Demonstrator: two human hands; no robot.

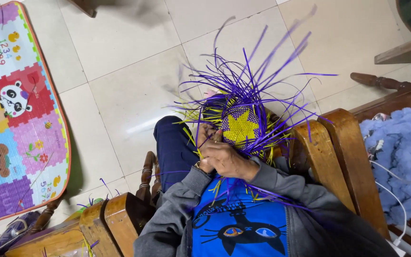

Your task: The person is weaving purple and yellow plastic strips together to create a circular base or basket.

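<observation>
Right now your two hands meet at the near edge of the weave (pixel 240 126), a small woven piece with a yellow star on a purple ground that sits on your lap, between the chair's two wooden arms. Your right hand (pixel 228 159) lies on top, fingers curled and pressed together against the weave's lower left rim, pinching strips there. Your left hand (pixel 205 138) is mostly hidden under the right; its fingers curl at the same rim, but you cannot tell what they grip. Loose purple strips (pixel 267 62) fan up and outward from the weave, with yellow ones at its sides. A colourful play mat (pixel 15 109) lies on the tiled floor to your left, and a blue blanket (pixel 403 152) is on the seat to your right.
</observation>
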